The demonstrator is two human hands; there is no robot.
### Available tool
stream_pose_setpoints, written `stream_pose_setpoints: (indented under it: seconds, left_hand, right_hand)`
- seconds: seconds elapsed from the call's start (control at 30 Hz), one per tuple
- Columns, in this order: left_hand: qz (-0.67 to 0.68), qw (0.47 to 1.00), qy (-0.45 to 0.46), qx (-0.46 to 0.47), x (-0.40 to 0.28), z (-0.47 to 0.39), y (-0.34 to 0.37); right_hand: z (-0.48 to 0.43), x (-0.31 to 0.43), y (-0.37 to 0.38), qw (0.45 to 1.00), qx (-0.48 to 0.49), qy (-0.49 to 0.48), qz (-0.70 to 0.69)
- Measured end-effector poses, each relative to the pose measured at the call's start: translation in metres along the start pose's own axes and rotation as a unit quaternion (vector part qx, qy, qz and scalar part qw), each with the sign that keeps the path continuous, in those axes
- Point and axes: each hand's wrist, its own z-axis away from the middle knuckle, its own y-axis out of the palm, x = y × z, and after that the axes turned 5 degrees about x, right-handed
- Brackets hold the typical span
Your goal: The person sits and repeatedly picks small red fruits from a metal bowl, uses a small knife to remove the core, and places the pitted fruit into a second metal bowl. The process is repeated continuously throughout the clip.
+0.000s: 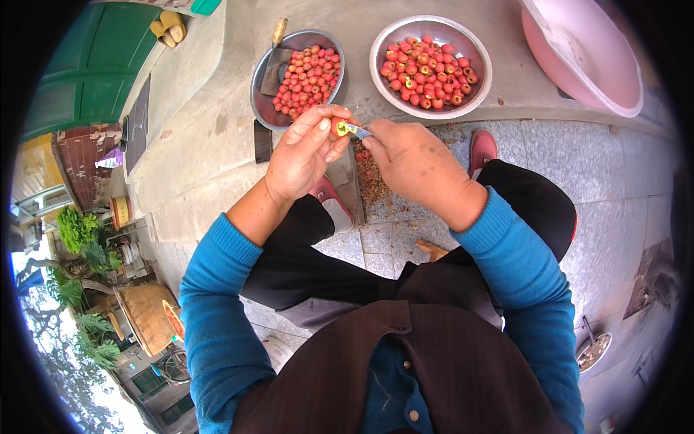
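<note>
My left hand (309,149) holds a small red fruit (340,126), like a hawthorn, between thumb and fingertips; yellow-green flesh shows where it is cut. In my right hand (420,163) is a small knife, its blade (359,131) touching the cut flesh. Behind my left hand, a metal bowl (261,111) contains many red fruits and a cleaver (275,70) with a wooden handle. Farther right, a wider metal basin (484,87) holds more red fruits, several with cut openings. Its rim stands apart from both hands.
A pink plastic tub (588,59) stands at the upper right on the concrete ledge (217,122). A dark phone-like slab (263,142) lies beside the metal bowl. Scraps (374,184) cover the ground between my feet, with a piece of wood (431,249) nearer me.
</note>
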Motion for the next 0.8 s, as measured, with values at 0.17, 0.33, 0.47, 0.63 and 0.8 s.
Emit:
stream_pose_setpoints:
  seconds: [0.17,0.33,0.47,0.63,0.8]
  left_hand:
    - [0.011,1.000,0.011,0.025,-0.001,-0.003,-0.001]
    - [0.032,0.999,0.006,0.037,0.001,-0.003,-0.003]
    - [0.025,0.998,-0.035,-0.051,0.012,-0.012,-0.004]
    - [-0.005,0.989,-0.095,-0.113,0.023,-0.041,0.000]
    - [0.005,0.993,-0.015,-0.117,0.016,-0.067,0.006]
  right_hand:
    - [0.001,0.003,-0.001,1.000,-0.013,-0.004,0.004]
    - [0.003,0.002,-0.008,0.999,-0.036,-0.011,-0.040]
    - [0.000,0.000,-0.008,0.995,-0.055,0.009,-0.077]
    - [0.001,-0.002,-0.004,0.995,-0.056,0.016,-0.084]
    - [0.001,-0.008,-0.006,0.995,-0.058,0.011,-0.084]
